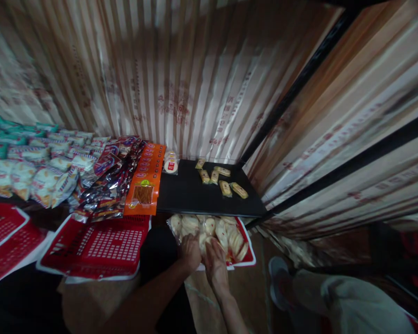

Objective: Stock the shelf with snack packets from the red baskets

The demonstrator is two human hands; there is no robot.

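Note:
A red basket with a white rim point(251, 253) is full of pale round crackers in clear packets point(210, 226). Both of my hands reach into its near side. My left hand point(190, 253) has its fingers curled round a cracker packet, with the fingertips partly hidden. Close beside it, my right hand point(214, 260) lies on the packets, fingers stretched forward. Just beyond the basket is a black shelf point(181, 192) carrying several small yellow packets point(214, 176) and one clear packet with a white round cracker point(171, 163).
Orange snack bags point(145, 178), dark shiny packets point(107, 185) and white snack bags point(48, 181) crowd the shelf's left. Red baskets point(107, 243) stand below. A black post point(299, 76) rises at the right, before striped sheeting point(202, 93). A person's leg and shoe point(279, 283) are at lower right.

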